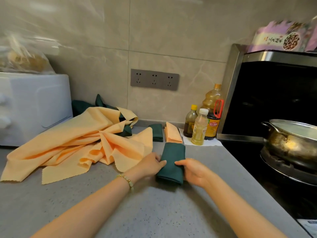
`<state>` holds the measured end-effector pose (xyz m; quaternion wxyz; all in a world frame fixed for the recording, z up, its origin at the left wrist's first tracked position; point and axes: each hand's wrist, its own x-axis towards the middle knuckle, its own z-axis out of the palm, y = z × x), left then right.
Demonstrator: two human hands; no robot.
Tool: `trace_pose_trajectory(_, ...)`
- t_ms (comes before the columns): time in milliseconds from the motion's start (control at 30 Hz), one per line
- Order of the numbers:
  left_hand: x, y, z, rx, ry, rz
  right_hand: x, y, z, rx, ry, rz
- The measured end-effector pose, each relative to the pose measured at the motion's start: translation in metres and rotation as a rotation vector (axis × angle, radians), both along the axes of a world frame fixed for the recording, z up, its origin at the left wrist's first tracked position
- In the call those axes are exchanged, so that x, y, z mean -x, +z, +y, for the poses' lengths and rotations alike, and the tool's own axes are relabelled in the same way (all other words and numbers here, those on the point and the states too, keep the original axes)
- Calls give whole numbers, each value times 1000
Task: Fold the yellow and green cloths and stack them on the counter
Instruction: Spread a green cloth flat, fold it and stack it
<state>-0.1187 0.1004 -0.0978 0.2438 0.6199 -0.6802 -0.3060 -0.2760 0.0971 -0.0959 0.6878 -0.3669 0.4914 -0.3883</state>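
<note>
Head view.
- Count: one folded green cloth (171, 157) in hand. Two folded stacks behind it, green stack (157, 132) and yellow stack (172, 133), side by side near wall. One loose yellow heap (68, 145) at left, loose green cloth (80, 106) mixed in. Piece count there cannot be told.
- Position: folded green cloth lies on surface (154, 212), just before stacks, right of heap.
- Long axis: runs from person toward wall, far end tilted slightly right.
- Left hand (151, 164) pinches left edge, right hand (193, 170) pinches right edge. Fingers (161, 163) curled, thumbs on top.
</note>
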Motion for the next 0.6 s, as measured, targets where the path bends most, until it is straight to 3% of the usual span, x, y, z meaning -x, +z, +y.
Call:
trace_pose_trajectory(133, -24, 39, -35, -39, 134, 408, -11, 37, -46, 151, 64, -11)
trace_pose_trajectory(333, -46, 85, -128, 22, 266, 643, -44, 76, -150, 314, 24, 210)
trace_pose_trajectory(467, -50, 74, -196, 28, 366, 593, -63, 67, -216, 380, -73, 433)
trace_pose_trajectory(600, -56, 42, -246, 53, 399, 379, -75, 41, -262, 376, -47, 593)
